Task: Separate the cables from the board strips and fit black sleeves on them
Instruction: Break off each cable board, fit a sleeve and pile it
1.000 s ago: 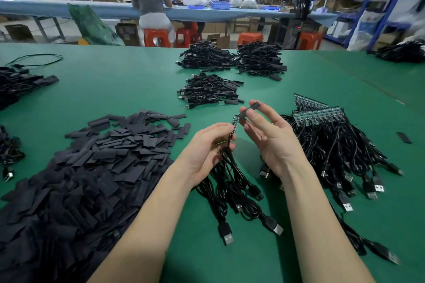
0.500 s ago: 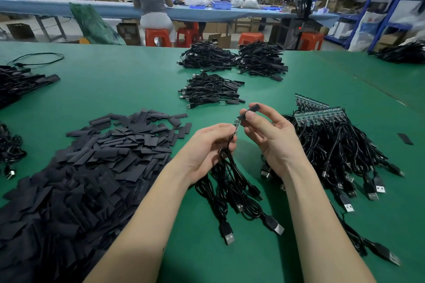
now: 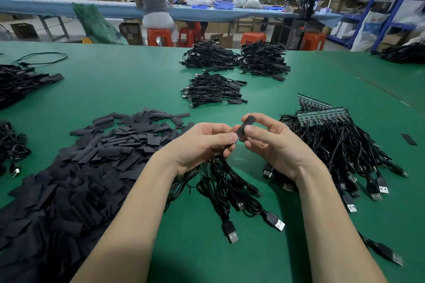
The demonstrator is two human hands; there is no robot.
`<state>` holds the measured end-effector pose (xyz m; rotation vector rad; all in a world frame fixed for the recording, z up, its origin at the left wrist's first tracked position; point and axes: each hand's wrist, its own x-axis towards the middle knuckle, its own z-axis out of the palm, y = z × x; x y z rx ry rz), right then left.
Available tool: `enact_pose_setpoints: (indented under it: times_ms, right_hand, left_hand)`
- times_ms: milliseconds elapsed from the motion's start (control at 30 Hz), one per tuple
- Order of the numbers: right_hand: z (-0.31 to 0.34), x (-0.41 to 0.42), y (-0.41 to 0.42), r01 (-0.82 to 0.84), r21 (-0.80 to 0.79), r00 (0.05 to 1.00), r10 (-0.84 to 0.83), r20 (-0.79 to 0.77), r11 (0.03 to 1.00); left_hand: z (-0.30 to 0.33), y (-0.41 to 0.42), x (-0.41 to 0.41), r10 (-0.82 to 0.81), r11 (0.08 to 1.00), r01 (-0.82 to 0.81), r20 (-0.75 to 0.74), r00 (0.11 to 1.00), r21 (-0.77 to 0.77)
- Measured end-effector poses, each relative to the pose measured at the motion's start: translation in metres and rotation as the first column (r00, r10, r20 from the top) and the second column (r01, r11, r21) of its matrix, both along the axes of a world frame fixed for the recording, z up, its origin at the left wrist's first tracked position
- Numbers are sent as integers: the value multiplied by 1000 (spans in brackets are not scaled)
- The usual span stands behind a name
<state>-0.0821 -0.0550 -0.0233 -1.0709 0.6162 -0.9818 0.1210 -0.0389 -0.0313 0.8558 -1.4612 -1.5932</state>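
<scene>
My left hand (image 3: 202,145) grips a bundle of black USB cables (image 3: 232,188) that hangs down onto the green table (image 3: 128,85). My right hand (image 3: 273,142) pinches a black sleeve (image 3: 245,127) between thumb and fingers, right at my left fingertips. The sleeve covers the end of the cable; the small board there is hidden. A large heap of loose black sleeves (image 3: 76,167) lies to the left. Green board strips (image 3: 322,114) with cables still attached (image 3: 345,151) lie to the right.
Three piles of sleeved cables (image 3: 213,89) sit further back at the centre. More cable piles (image 3: 18,82) lie at the left edge and far right. A single sleeve (image 3: 409,139) lies at the right. People sit at a bench beyond the table.
The sleeve in my right hand has slid down over the small green board at the cable end, which was visible before. Both hands stayed in place.
</scene>
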Motion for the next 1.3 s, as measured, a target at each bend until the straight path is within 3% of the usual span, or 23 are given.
enact_pose_setpoints:
  times_ms: [100, 200, 300, 467, 600, 867, 1300]
  right_hand:
    - [0, 0, 0, -16, -11, 1000, 16, 5, 1000]
    - [-1, 2, -4, 77, 13, 996, -78, 49, 997]
    - [-4, 3, -8, 159, 55, 987, -160, 29, 986]
    - [-2, 0, -10, 189, 37, 981, -187, -43, 981]
    - [1, -1, -11, 219, 16, 974, -217, -58, 976]
    - [0, -2, -11, 237, 125, 971, -240, 9, 963]
    - [-2, 0, -8, 168, 78, 983, -161, -89, 983]
  left_hand:
    - [0, -2, -3, 33, 999, -32, -18, 999, 4]
    - [-2, -5, -3, 130, 992, -130, -15, 991, -2]
    - [-5, -7, -7, 226, 967, -204, 142, 964, -150]
    - [-10, -9, -11, 373, 885, -303, 148, 916, -353]
    - [-9, -10, -13, 389, 867, -325, 108, 915, -377]
    - [-15, -9, -18, 413, 836, -374, 14, 910, -401]
    - [-16, -11, -16, 359, 859, -338, -19, 933, -384]
